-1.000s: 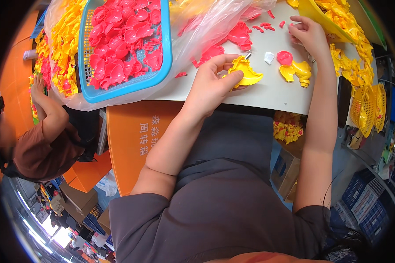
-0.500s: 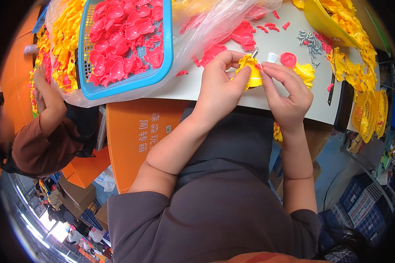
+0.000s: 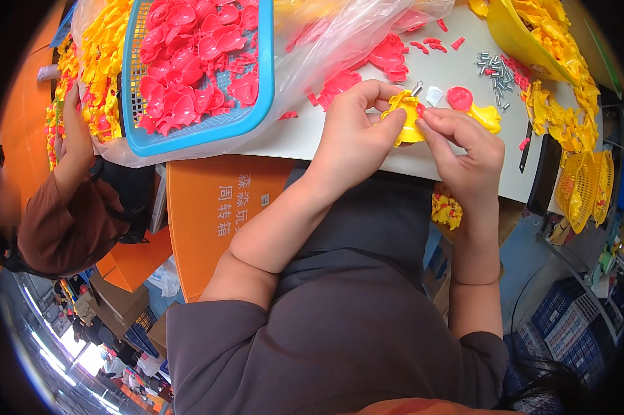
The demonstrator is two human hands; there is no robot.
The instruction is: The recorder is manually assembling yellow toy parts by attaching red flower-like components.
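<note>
My left hand [image 3: 353, 131] is closed around a small yellow plastic part [image 3: 410, 124], with thumb and fingers pinching its left side. A silvery metal pin [image 3: 416, 88] sticks up at the part's top. My right hand [image 3: 469, 146] is closed in a pinch, its thumb and index fingertips on a small pink piece [image 3: 420, 109] pressed to the right side of the yellow part. Just beyond the right fingers lie a round pink cup-shaped piece [image 3: 458, 97], another yellow part [image 3: 486, 119] and a small white piece [image 3: 433, 95].
A blue basket [image 3: 267, 83] of pink parts stands at left on clear plastic sheeting [image 3: 305, 69]. Metal pins [image 3: 495, 72] and yellow parts [image 3: 557, 117] lie at right, near a black-handled tool [image 3: 525, 149]. A co-worker's arm [image 3: 76, 138] reaches into yellow parts far left.
Both hands have shifted slightly right in the view, as has the table. My right fingertips now sit closer against the yellow part. The co-worker's arm has moved a little.
</note>
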